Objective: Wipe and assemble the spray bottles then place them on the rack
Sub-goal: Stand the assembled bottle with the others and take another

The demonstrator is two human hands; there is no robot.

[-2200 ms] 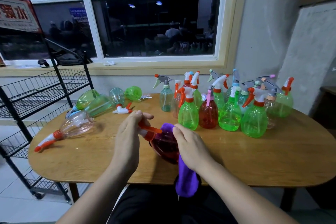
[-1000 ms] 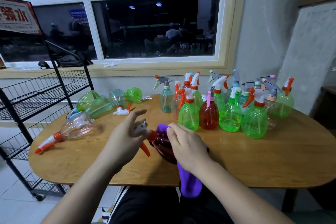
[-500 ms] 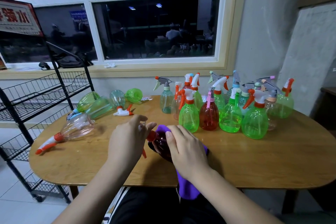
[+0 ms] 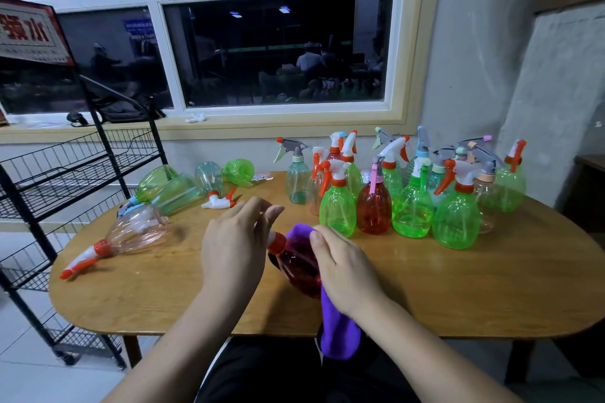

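Both hands are closed on the red bottle (image 4: 299,267). It lies tilted over the near edge of the wooden table (image 4: 458,288), its neck pointing to ten o'clock. The right hand (image 4: 343,267) wraps the belly, fingers curled over a purple cloth (image 4: 339,334) pressed against the plastic, and the cloth's tail hangs down at six o'clock. The left hand (image 4: 234,249) curls over the top of the bottle, just above the orange collar (image 4: 277,243). It hides the spray head, so how the head sits cannot be told.

The bottle is translucent, and I cannot tell whether it holds any liquid.

From the held bottle, an upright cluster of capped bottles stands between one and two o'clock. Nearest is a green bottle (image 4: 338,209), just beyond the right knuckles. Beside it are a standing red bottle (image 4: 374,209) and two more green ones, with others packed behind them. Thin tubes show inside several.

At eleven o'clock a loose white spray head (image 4: 218,201) lies on the wood. Beyond it, headless green and clear bottles (image 4: 178,193) lie on their sides. At ten o'clock lies a clear bottle (image 4: 137,231), its orange-and-white head pointing toward the table edge. A black wire rack (image 4: 75,170) stands off the table at nine o'clock.
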